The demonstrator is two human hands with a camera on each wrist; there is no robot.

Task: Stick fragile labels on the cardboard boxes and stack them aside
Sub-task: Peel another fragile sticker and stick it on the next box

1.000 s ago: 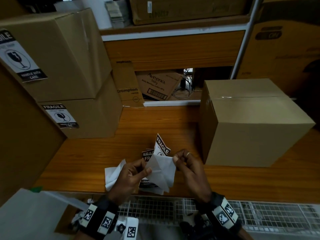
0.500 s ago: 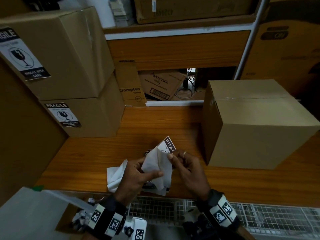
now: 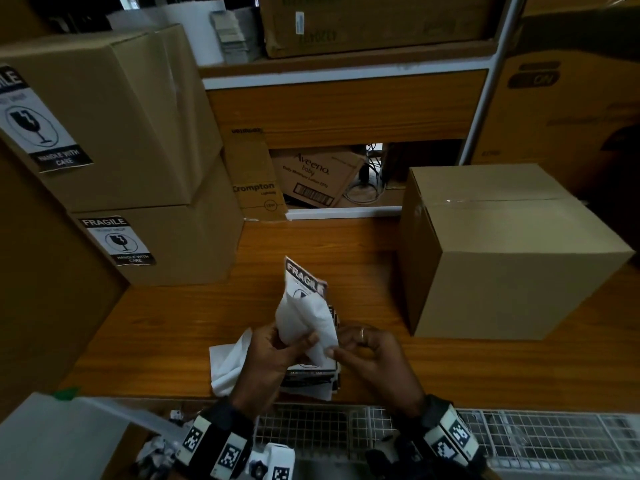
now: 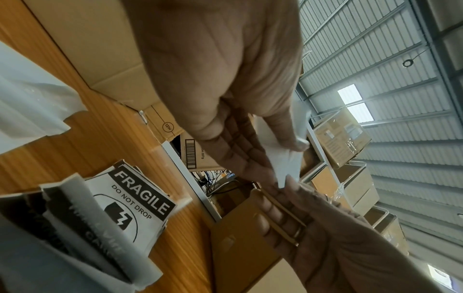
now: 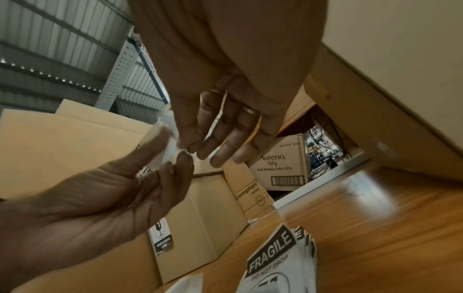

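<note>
Since the earlier frames, both hands had drawn closer together and the fragile label point(image 3: 304, 282) had tipped upright, its white backing point(image 3: 306, 323) peeled further down toward the wrists.

The left hand point(image 3: 273, 355) curled round the sheet, thumb and fingers closed on the backing. The right hand point(image 3: 367, 355) pinched a corner of the paper between thumb and forefinger, the other fingers loosely extended. Whether it held the label or the backing could not be told.

Just beneath both hands lay the stack of labels point(image 3: 311, 372) on the wooden table point(image 3: 173, 323), with a discarded backing sheet point(image 3: 228, 365) just left of the left hand. The unlabelled box point(image 3: 512, 258) stood beyond and to the right of the right hand, well apart. Two labelled boxes point(image 3: 156, 237) sat stacked beyond and to the left of the left hand.

Peeling appeared about half done. From here, the freed adhesive could probably fold onto itself or cling to a finger if the pull went crooked. A sharp tug might tear the thin paper. Carried loosely toward the box, the label could land creased or skewed.
</note>
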